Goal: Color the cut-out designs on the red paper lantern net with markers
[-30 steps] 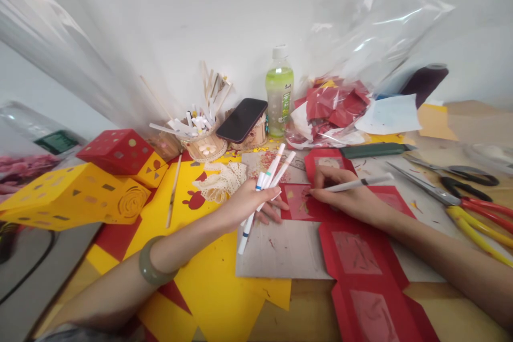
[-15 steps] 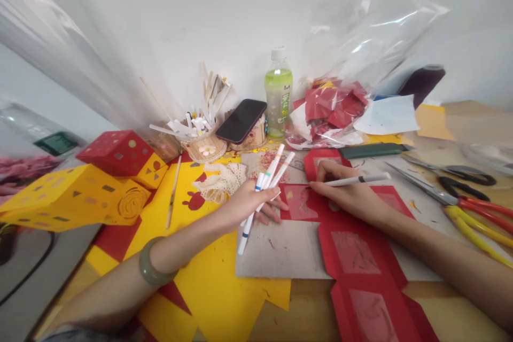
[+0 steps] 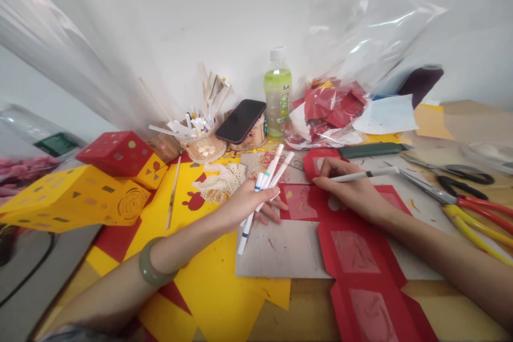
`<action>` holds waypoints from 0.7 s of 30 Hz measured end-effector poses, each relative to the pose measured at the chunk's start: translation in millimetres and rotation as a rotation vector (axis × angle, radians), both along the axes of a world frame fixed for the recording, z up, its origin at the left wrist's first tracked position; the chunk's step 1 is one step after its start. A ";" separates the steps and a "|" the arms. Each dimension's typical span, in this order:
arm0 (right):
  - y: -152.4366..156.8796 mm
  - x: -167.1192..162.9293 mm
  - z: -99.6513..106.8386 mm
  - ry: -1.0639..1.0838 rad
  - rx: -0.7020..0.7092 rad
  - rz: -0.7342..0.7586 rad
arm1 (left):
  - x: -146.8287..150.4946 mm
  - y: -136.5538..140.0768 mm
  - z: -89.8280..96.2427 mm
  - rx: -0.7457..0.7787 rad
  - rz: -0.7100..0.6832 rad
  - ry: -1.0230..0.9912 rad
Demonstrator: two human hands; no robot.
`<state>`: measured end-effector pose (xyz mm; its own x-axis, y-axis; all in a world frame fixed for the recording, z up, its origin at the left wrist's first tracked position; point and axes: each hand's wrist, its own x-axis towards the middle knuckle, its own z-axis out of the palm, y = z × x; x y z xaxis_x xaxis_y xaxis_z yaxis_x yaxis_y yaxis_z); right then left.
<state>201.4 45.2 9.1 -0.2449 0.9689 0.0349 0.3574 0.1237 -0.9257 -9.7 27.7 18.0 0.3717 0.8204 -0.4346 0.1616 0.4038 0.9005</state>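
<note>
Several white marker pens [image 3: 273, 163] with coloured bands are clasped in my left hand [image 3: 256, 200], which rests over grey cardboard [image 3: 280, 256]. My right hand [image 3: 347, 187] is closed round one white marker [image 3: 356, 175] with a dark band, its rear end pointing right. The fingertips of that hand are over a red paper cutout [image 3: 358, 256], a box net with clear windows. The marker's tip is hidden behind my fingers. A pale shape shows on the red paper under my right hand. One window [image 3: 298, 202] lies between my two hands.
Scissors with orange and yellow handles [image 3: 481, 219] and black-handled scissors [image 3: 465, 173] lie at right. Behind stand a green drink bottle [image 3: 277, 96], a phone [image 3: 241, 120] on a pot and a pen pot [image 3: 206, 148]. Yellow and red paper boxes [image 3: 76, 197] stand left.
My right hand has shifted slightly, and its marker now lies flatter, with the rear end farther right and a little higher. My left hand and its markers stay in place.
</note>
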 end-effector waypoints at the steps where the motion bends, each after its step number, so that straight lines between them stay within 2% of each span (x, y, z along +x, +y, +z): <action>1: -0.3 -0.4 0.5 0.010 -0.004 -0.013 | -0.1 0.2 -0.3 0.000 0.001 -0.001; 4: -0.2 -1.4 2.2 0.039 0.008 -0.040 | -0.3 0.7 -1.1 0.009 -0.004 0.003; 9: 1.1 1.4 6.2 0.065 0.172 -0.113 | -0.8 -0.3 -2.1 0.023 -0.016 0.019; 12: -1.2 5.1 10.4 0.083 0.199 -0.132 | -0.9 -1.6 -2.0 0.048 -0.025 0.034; 17: -8.3 7.9 20.6 0.128 0.133 -0.093 | 0.4 -2.0 0.0 0.053 -0.033 0.062; 21: -14.1 6.2 25.8 0.145 -0.013 -0.086 | 1.8 -1.6 1.9 0.059 -0.051 0.088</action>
<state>207.6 31.0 34.8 -0.1547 0.9866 0.0511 0.2289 0.0862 -0.9696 -7.8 26.1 19.9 0.3762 0.8267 -0.4184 0.2596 0.3395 0.9041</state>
